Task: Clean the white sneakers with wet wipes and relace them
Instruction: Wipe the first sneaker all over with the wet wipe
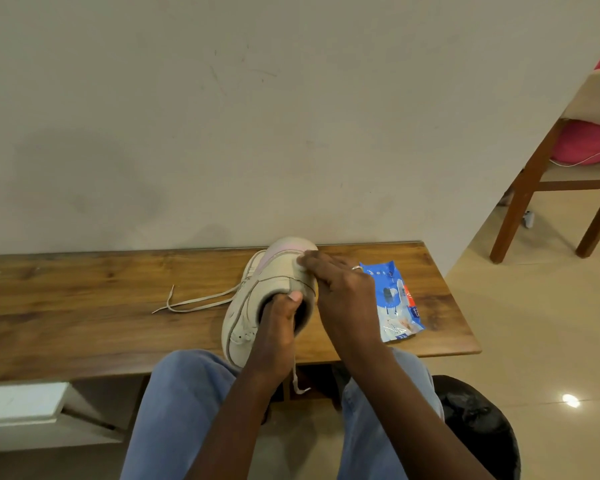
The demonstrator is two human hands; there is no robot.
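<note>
Your left grip [281,320] clamps the sneaker [257,306] by its collar over the worktop [84,306] edge — toe toward you, heel away — where your right grip [340,289] presses a wipe [300,264] with flat fingers.

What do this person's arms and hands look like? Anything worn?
No sleeves, gloves or watch are in view on either arm. The right hand wears a silvery ring on one finger; the left hand shows none.

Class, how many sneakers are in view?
1. The sneaker is at the table's near edge, left hand gripping its opening, right hand on its side. A second may be hidden.
</note>
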